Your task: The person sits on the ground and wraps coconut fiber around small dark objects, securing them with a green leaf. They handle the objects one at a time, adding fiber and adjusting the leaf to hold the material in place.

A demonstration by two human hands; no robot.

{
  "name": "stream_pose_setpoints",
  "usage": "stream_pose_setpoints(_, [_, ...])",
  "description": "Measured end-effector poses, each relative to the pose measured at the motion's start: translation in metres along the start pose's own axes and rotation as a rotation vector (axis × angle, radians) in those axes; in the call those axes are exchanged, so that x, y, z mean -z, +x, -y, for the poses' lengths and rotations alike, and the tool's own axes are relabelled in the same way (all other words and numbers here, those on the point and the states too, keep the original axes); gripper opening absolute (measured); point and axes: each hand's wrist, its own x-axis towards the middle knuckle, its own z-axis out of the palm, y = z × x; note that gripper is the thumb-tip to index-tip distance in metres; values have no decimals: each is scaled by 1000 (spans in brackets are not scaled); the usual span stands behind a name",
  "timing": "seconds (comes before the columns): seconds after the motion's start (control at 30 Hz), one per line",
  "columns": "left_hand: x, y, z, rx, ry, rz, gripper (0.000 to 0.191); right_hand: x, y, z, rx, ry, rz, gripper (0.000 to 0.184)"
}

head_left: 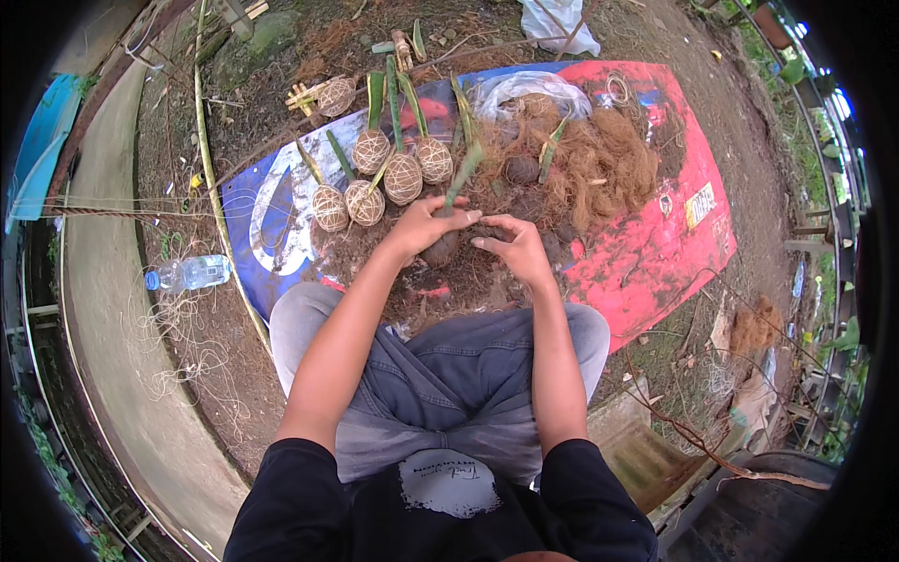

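My left hand (pixel 430 226) is closed around the base of a green snake-plant leaf (pixel 465 172). Below its fingers, a dark ball of soil (pixel 441 253) sits at the foot of the leaf. Close by on the right, my right hand (pixel 518 246) has thumb and forefinger apart, with nothing visible between them. Beyond my left hand stand several fibre balls wound with pale string, among them one ball (pixel 403 178) and another (pixel 330 208), each with a leaf cutting upright in it. A bare dark soil ball (pixel 522 169) with a leaf lies farther right.
A heap of brown coconut fibre (pixel 607 165) and a clear plastic bag (pixel 570 90) lie on the red and blue printed sheet (pixel 653 281). Left of the sheet are a plastic bottle (pixel 189 273) and tangled string (pixel 200 372). One wound ball (pixel 336 97) rests past the far edge.
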Motion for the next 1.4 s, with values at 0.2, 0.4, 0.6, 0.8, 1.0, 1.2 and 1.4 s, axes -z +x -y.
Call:
stream_pose_setpoints(0.2, [-3, 0, -3, 16, 77, 17, 37, -1, 7, -7, 78, 272, -16, 36])
stream_pose_setpoints(0.4, [-8, 10, 3, 65, -378, -188, 25, 1, 20, -21, -81, 789, 43, 33])
stream_pose_setpoints(0.6, [-11, 8, -5, -7, -487, 20, 49, 13, 22, -20, 71, 1254, 155, 29])
stream_pose_setpoints(0.8, [-7, 1, -9, 90, -784, 155, 60, 5, 18, -19, 63, 1169, 294, 25])
stream_pose_setpoints(1.0, [-17, -1, -5, 5, -539, 60, 50, -5, 17, -10, 190, 1016, 151, 31])
stream_pose_setpoints(1.2, [-17, 5, 2, -165, -191, 35, 40, -12, 13, 3, 248, 735, 99, 32])
stream_pose_setpoints(1.4, [-18, 9, 6, -253, -151, -35, 32, -8, 17, -9, 133, 598, 65, 25])
